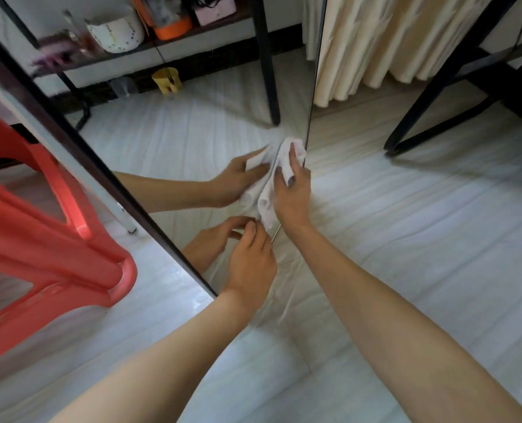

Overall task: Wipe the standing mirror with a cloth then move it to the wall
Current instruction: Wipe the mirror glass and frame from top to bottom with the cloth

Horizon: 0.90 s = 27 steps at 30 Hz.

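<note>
The standing mirror (pixel 192 141) is seen upright on the pale floor (pixel 406 239), its long axis running vertically and its glass face turned toward the right of the view. A thin dark frame is seen along its edges, and the glass is smooth and reflective; both hands, a shelf and a black table leg are mirrored in it. A white, soft, crumpled cloth (pixel 279 181) is pressed against the glass near the mirror's right edge by the right hand (pixel 293 193), whose fingers (pixel 295 154) are curled closed around it. The left hand (pixel 250 264) is held just below, fingers loosely bent, fingertips at the glass, nothing gripped. A glossy red plastic chair (pixel 49 239) is placed left of the mirror. No writing can be read.
</note>
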Available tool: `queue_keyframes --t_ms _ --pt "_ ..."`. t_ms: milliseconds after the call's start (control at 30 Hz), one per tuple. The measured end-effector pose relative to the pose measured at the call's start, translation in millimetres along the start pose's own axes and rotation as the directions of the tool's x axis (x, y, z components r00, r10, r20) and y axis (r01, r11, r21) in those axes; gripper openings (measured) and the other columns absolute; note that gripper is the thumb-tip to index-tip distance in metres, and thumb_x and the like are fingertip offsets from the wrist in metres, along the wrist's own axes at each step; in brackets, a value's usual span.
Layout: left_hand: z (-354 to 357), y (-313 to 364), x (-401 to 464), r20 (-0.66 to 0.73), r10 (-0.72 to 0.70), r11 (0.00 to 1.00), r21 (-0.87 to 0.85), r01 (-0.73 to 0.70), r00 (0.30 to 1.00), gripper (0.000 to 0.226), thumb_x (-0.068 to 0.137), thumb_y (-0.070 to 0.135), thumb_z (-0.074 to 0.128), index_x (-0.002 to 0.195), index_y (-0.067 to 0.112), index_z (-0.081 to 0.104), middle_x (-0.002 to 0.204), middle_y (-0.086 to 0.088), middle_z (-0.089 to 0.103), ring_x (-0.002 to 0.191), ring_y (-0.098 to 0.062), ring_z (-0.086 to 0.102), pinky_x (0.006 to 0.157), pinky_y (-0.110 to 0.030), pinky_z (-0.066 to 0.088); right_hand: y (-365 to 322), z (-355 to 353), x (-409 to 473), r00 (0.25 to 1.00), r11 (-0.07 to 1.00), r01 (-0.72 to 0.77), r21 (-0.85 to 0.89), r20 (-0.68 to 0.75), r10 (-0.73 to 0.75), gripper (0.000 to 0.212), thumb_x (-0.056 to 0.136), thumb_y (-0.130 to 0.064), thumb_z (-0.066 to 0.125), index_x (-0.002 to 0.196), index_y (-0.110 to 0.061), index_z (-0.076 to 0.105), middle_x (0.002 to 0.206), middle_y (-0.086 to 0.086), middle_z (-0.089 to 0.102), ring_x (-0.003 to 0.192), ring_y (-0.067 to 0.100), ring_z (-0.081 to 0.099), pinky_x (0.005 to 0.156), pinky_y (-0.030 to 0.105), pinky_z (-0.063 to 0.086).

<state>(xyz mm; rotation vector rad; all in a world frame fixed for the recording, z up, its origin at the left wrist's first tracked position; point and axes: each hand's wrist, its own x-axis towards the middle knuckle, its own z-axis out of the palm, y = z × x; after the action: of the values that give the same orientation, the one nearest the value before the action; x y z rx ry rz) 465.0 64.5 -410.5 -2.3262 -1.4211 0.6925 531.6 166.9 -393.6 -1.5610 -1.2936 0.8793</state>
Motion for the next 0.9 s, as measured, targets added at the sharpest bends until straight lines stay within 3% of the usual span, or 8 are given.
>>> queue_keyframes --t_ms 67,200,333,533,633,767,867,900 --pt "2.1 3.0 3.5 0.016 0.013 0.998 0.062 -0.013 1.0 0.05 0.1 0.028 0.036 0.142 -0.001 0.031 0.152 -0.024 0.017 0.14 -0.042 0.009 0.113 -0.051 0.001 39.0 4.0 2.9 0.966 0.971 -0.237 -0.016 0.106 0.237 0.049 0.092 -0.005 0.042 0.141 -0.008 0.034 0.127 0.018 0.051 0.109 0.032 0.054 0.102 0.041 0.043" --pt "-2.1 7.1 15.4 0.077 0.111 0.991 0.068 -0.116 0.991 0.056 0.1 0.031 0.031 0.144 -0.003 0.021 0.152 -0.025 0.016 0.14 -0.042 0.008 0.112 -0.052 -0.002 89.5 -13.1 -8.7 0.783 0.81 -0.532 -0.249 0.22 0.582 0.039 0.086 -0.003 0.045 0.124 0.001 0.054 0.12 0.021 0.061 0.109 0.033 0.059 0.094 0.041 0.049" --pt "-4.2 8.3 27.8 0.085 0.147 0.982 0.103 -0.155 0.986 0.055 0.099 0.032 0.034 0.144 0.0 0.026 0.15 -0.026 0.02 0.138 -0.044 0.01 0.111 -0.055 0.0 69.2 -32.4 9.7 0.902 0.897 -0.43 -0.1 -0.018 0.431 0.038 0.087 -0.01 0.045 0.123 0.0 0.055 0.105 0.021 0.064 0.093 0.031 0.061 0.079 0.031 0.046" --pt "0.3 7.6 52.4 0.072 0.1 0.986 0.127 -0.109 0.992 0.049 0.098 0.034 0.038 0.137 0.006 0.041 0.147 -0.025 0.026 0.137 -0.044 0.014 0.112 -0.054 0.004 1.8 -17.9 54.0 0.974 0.978 0.206 0.027 -0.104 -0.202 0.05 0.093 -0.004 0.038 0.142 -0.011 0.033 0.106 0.012 0.042 0.08 0.006 0.046 0.077 0.011 0.043" --pt "5.8 16.1 59.6 0.123 0.15 0.98 0.114 -0.164 0.981 0.048 0.098 0.033 0.037 0.138 0.007 0.041 0.149 -0.024 0.024 0.138 -0.043 0.013 0.112 -0.053 0.004 27.8 -1.0 56.0 0.995 0.996 0.074 -0.041 -0.071 -0.077 0.054 0.092 0.0 0.038 0.144 -0.012 0.027 0.111 0.013 0.041 0.087 0.007 0.049 0.083 0.009 0.044" --pt "37.6 8.8 78.2 0.163 -0.038 0.99 0.14 0.015 0.986 0.046 0.1 0.043 0.024 0.138 0.022 0.04 0.156 -0.001 0.012 0.142 -0.034 0.006 0.112 -0.058 -0.009 83.1 -4.8 53.3 0.919 0.926 -0.329 -0.184 0.163 0.359 0.05 0.091 0.0 0.036 0.141 -0.005 0.033 0.135 0.021 0.048 0.124 0.034 0.048 0.104 0.038 0.041" --pt "21.1 12.8 75.3 0.132 0.293 0.927 0.203 -0.315 0.947 0.047 0.1 0.032 0.035 0.139 0.008 0.039 0.151 -0.021 0.022 0.139 -0.041 0.012 0.113 -0.053 0.004 75.3 -21.7 55.4 0.937 0.939 -0.336 -0.075 0.074 0.341 0.049 0.092 0.002 0.033 0.139 -0.008 0.039 0.133 0.015 0.05 0.12 0.025 0.051 0.1 0.021 0.04" --pt "8.3 3.6 74.1 0.076 0.265 0.963 -0.066 -0.261 0.961 0.044 0.1 0.029 0.034 0.137 0.006 0.041 0.148 -0.02 0.027 0.139 -0.041 0.014 0.113 -0.047 0.01 61.8 -27.8 60.4 0.964 0.963 -0.267 -0.036 0.008 0.267 0.05 0.092 0.003 0.033 0.14 -0.01 0.038 0.126 0.013 0.051 0.11 0.019 0.054 0.092 0.011 0.037"
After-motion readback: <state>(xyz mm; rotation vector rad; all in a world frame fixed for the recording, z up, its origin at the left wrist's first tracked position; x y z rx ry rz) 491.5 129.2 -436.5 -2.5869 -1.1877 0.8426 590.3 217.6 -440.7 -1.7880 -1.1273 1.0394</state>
